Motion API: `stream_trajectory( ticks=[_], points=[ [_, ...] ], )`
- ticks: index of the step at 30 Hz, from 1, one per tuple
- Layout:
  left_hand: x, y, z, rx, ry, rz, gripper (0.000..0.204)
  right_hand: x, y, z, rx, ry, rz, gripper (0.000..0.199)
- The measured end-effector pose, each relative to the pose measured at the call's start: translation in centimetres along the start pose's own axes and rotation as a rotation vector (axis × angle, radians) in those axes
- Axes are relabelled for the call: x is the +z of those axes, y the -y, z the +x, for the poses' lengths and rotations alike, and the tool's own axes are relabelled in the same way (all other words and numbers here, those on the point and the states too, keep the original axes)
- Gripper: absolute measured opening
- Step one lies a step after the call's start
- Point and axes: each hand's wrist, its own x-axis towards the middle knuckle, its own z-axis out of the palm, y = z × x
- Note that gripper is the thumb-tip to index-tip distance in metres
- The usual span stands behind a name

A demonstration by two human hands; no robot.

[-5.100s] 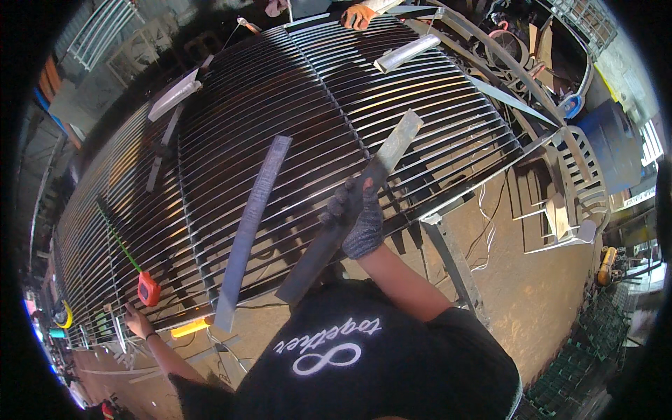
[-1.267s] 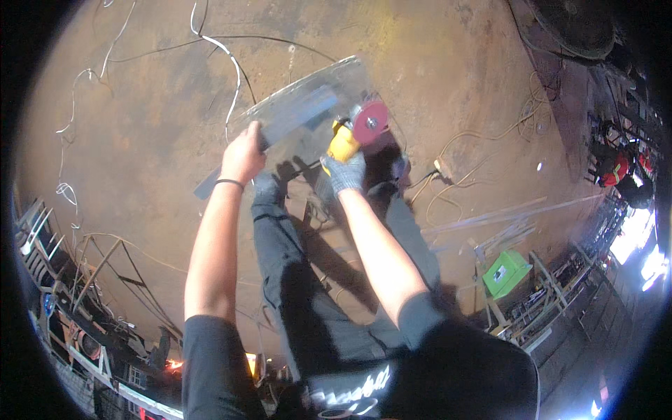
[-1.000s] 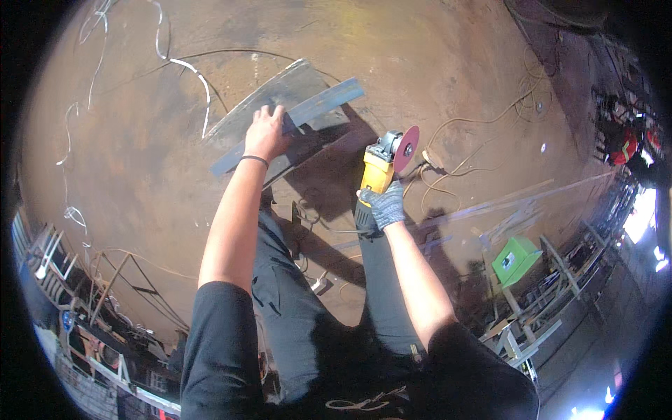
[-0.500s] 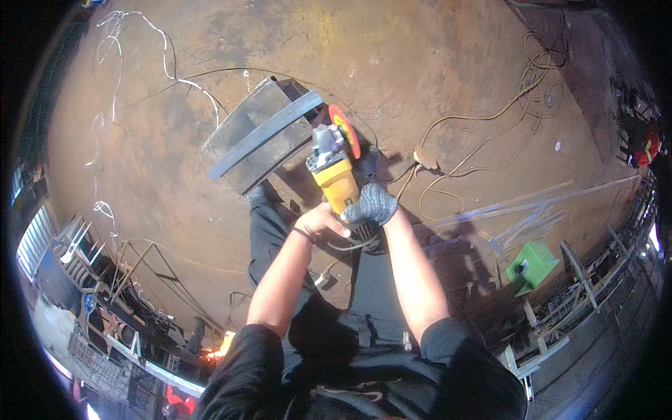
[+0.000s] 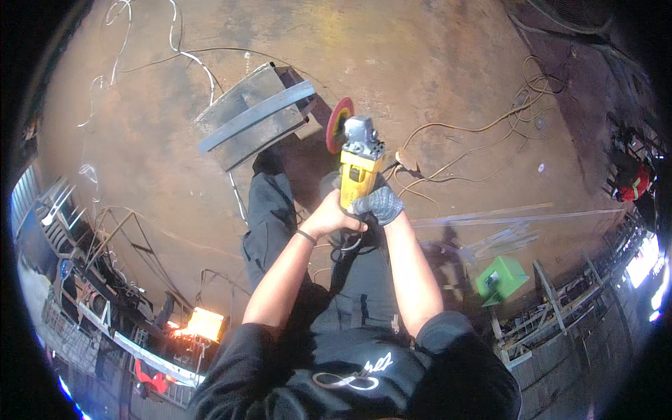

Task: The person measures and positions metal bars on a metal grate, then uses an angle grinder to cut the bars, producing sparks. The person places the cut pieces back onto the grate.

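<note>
Both my hands hold a yellow angle grinder (image 5: 358, 183) above my legs. Its grey metal head points away from me, and a red disc (image 5: 340, 126) stands on edge at the head's left side. My bare left hand (image 5: 327, 214) grips the lower body from the left. On the right, my right hand (image 5: 380, 205), in a grey knit glove, closes round the same body. Just left of the disc, apart from it, a grey metal box (image 5: 269, 136) lies on the floor beyond my left foot. A flat metal bar (image 5: 259, 115) lies slantwise across the box.
Tan cords (image 5: 483, 129) loop over the brown floor at right. A white cord (image 5: 203, 66) runs behind the box. A green box (image 5: 502, 280) stands at lower right near metal racks. Sparks and an orange glow (image 5: 203, 324) show at lower left. A person in red (image 5: 637, 183) is far right.
The grinder has been turned over, so its disc has gone from the right side of the head to the left. It has shifted slightly right, farther from the box.
</note>
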Motion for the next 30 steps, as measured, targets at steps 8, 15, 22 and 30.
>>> stream_trajectory(
  ticks=[8,15,22,30],
  points=[
    [0.3,0.9,0.8,-0.008,-0.298,0.109,0.065,1.8,-2.9,3.1,-0.168,-0.635,-0.219,0.058],
    [-1.8,2.3,0.0,-0.007,-0.308,0.121,0.069,3.1,-4.5,5.6,-0.066,-0.771,-0.322,0.064],
    [-5.6,2.3,2.2,-0.226,-0.250,0.193,0.081,2.6,-3.9,8.9,0.035,-0.660,-0.077,0.045],
    [-22.4,-3.3,6.4,0.103,-0.880,1.069,0.064,-2.6,-1.8,19.2,0.210,-0.754,-0.910,0.032]
  ],
)
